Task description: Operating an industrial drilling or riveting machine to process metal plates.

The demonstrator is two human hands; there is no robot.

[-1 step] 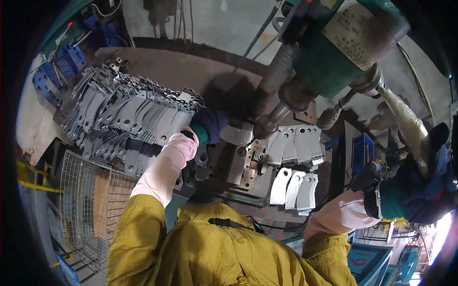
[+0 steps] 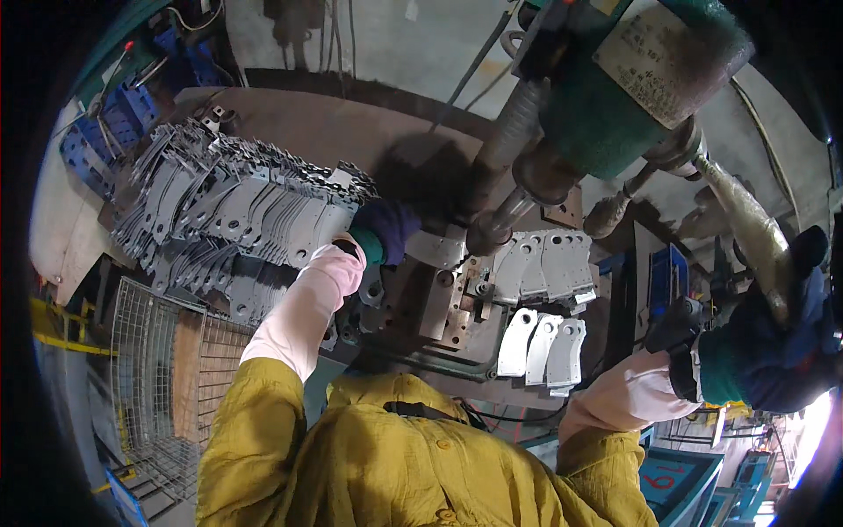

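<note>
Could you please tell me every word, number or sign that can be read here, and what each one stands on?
Pale label on the green machine: handwritten dark marks, mostly too blurred to read.
Red digits on the teal crate: large and clear, but I don't copy out numbers.
I can make out no other writing.

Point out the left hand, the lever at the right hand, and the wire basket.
Left hand [image 2: 391, 227]: head view, back of the dark glove.
Lever [image 2: 746, 221]: head view, middle of its length.
Wire basket [image 2: 142, 369]: head view, mesh side.
</note>
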